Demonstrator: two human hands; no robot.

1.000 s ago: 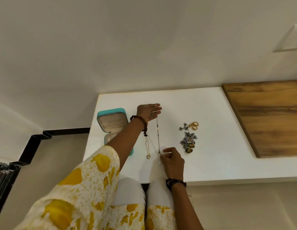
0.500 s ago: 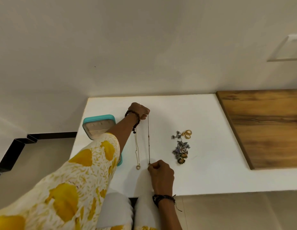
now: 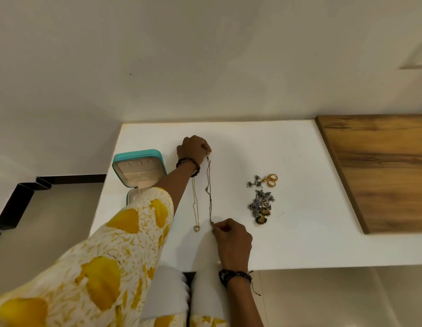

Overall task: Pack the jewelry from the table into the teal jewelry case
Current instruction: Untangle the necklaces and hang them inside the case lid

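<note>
A thin dark chain necklace (image 3: 209, 190) lies lengthwise on the white table (image 3: 288, 244). My left hand (image 3: 193, 149) is curled at its far end, where the chain meets my fingers. My right hand (image 3: 232, 241) pinches its near end. Just left of it lies a gold necklace with a heart pendant (image 3: 196, 210), its top hidden under my left forearm. The teal jewelry case (image 3: 137, 154) stands open at the table's left edge, its beige lining showing and its near half covered by my yellow sleeve. Gold rings (image 3: 271, 180) and a heap of dark earrings (image 3: 260, 206) sit to the right.
A wooden board (image 3: 382, 171) covers the table's right side. A plain wall rises directly behind the table. My knees are under the near edge. A black frame (image 3: 21, 192) stands on the floor to the left.
My left hand went from flat and open on the chain's far end to curled shut on it. My right hand stayed pinched on the near end. The chain now hangs slightly wavy.
</note>
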